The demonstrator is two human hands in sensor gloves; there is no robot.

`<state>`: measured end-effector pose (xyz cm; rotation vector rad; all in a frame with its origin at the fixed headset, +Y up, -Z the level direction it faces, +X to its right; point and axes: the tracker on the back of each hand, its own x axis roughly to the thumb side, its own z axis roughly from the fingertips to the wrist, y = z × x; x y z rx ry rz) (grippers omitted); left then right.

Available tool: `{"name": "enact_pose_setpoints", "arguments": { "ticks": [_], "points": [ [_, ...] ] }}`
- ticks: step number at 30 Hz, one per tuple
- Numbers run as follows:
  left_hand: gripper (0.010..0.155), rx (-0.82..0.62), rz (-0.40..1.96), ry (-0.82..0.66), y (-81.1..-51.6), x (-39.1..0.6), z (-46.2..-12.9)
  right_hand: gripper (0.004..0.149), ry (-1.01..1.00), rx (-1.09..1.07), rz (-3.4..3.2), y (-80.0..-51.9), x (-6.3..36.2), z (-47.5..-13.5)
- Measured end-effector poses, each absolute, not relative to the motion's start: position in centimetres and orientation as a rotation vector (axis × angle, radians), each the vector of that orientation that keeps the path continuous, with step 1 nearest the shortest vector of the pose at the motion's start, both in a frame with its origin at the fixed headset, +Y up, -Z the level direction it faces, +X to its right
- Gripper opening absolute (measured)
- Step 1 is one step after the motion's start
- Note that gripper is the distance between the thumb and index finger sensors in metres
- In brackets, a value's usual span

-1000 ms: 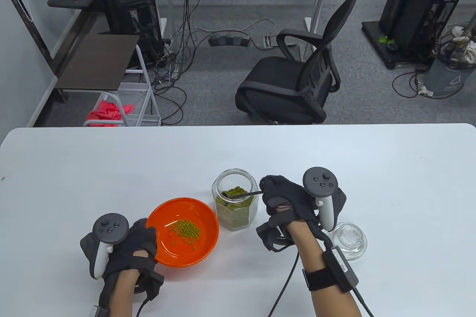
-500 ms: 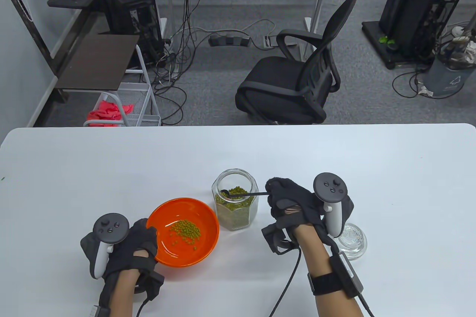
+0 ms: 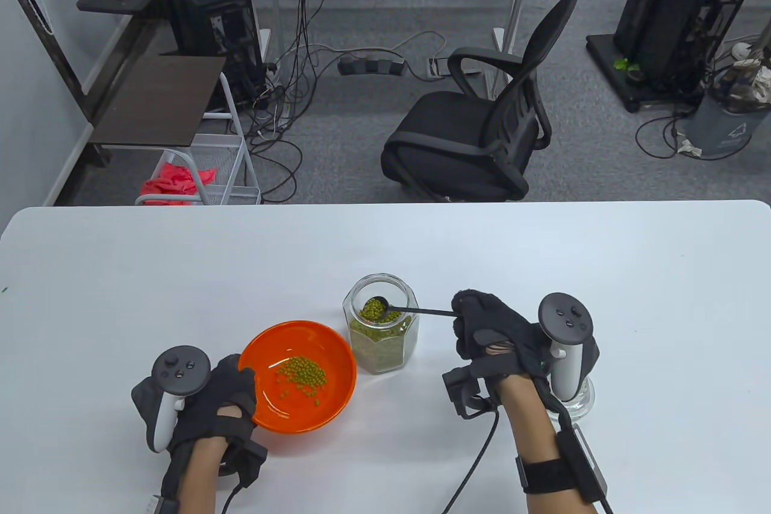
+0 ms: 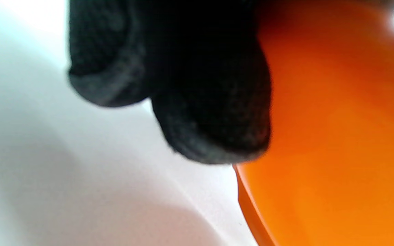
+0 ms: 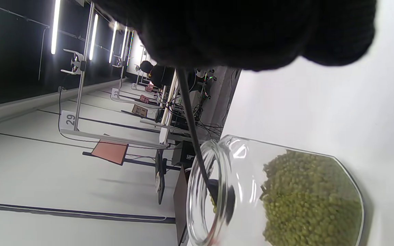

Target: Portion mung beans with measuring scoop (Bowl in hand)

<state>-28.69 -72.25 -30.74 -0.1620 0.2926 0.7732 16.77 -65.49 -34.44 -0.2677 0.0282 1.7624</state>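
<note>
An orange bowl (image 3: 325, 351) with a small heap of mung beans (image 3: 301, 374) sits on the white table. My left hand (image 3: 226, 399) grips its near-left rim; in the left wrist view the fingers (image 4: 214, 130) lie against the bowl's outer wall (image 4: 337, 136). A glass jar (image 3: 381, 333) about half full of mung beans stands right of the bowl. My right hand (image 3: 488, 327) pinches the thin black handle of a measuring scoop (image 3: 374, 309), whose bowl is full of beans and sits at the jar's mouth. In the right wrist view the scoop (image 5: 222, 198) is just inside the jar (image 5: 286, 191) rim.
The jar's glass lid (image 3: 581, 399) lies on the table behind my right wrist, partly hidden by the tracker. A black office chair (image 3: 482, 134) stands beyond the table's far edge. Wrist cables trail toward the near edge.
My right hand has drawn back to the right and lifted the scoop, now loaded with beans, up from the beans to the jar's mouth. The left hand and bowl have stayed put.
</note>
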Motion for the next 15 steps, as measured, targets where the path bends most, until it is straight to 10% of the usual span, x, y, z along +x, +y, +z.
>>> {"name": "enact_pose_setpoints", "arguments": {
  "ticks": [15],
  "points": [
    [0.057, -0.179, 0.788, 0.29, -72.4, -28.3, -30.7, 0.041, -0.002, -0.144, 1.626, -64.2, 17.1, -31.9]
  ]
}}
